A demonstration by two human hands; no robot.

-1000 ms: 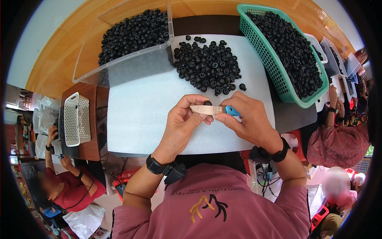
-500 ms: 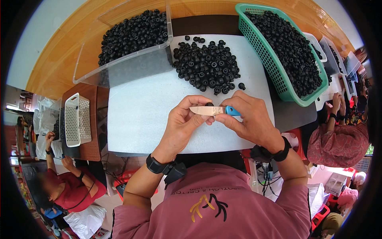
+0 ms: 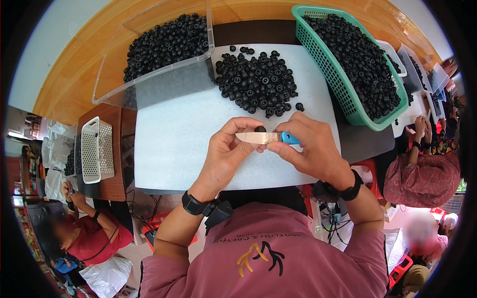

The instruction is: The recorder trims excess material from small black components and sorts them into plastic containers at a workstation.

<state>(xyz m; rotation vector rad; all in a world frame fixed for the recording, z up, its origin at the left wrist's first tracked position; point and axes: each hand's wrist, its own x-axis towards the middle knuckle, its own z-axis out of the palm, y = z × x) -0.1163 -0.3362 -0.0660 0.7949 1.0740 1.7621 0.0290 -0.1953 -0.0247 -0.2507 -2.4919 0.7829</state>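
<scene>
Over the white foam sheet [image 3: 174, 154], my left hand [image 3: 226, 153] pinches a small round black part [image 3: 260, 129] between thumb and fingers. My right hand [image 3: 310, 146] is closed round the blue handle [image 3: 289, 138] of a small knife [image 3: 257, 138]. The blade points left, lying across my left fingertips and touching or nearly touching the part; which of the two cannot be made out. Beyond my hands a heap of similar black parts [image 3: 256, 82] is spread on the sheet, with one loose part [image 3: 299, 107] at its near right side.
A clear plastic bin [image 3: 171, 72] full of black parts stands at the far left. At the far right is a green basket [image 3: 343, 84], also full. A white basket [image 3: 97, 149] rests on a side table. Other people work on both sides.
My hands and the knife hold almost the same position, and the black part shows slightly more above the blade. The person at left has brought their hands together.
</scene>
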